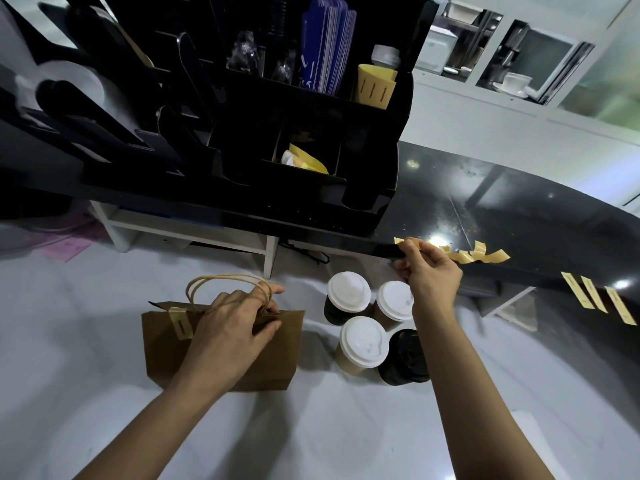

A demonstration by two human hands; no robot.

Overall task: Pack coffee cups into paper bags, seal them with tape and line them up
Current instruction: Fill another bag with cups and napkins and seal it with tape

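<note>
Head view: paper bag (221, 344) lower centre carries one tape strip (180, 323); left hand (239, 327) pinches its mouth closed. Right hand (429, 268) grasps, apparently, another strip (401, 241) at the counter edge (346, 237). Four cups (363, 341) remain unpacked.

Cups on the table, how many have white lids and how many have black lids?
White-lid cups: 3
Black-lid cups: 1
Total: 4
</note>
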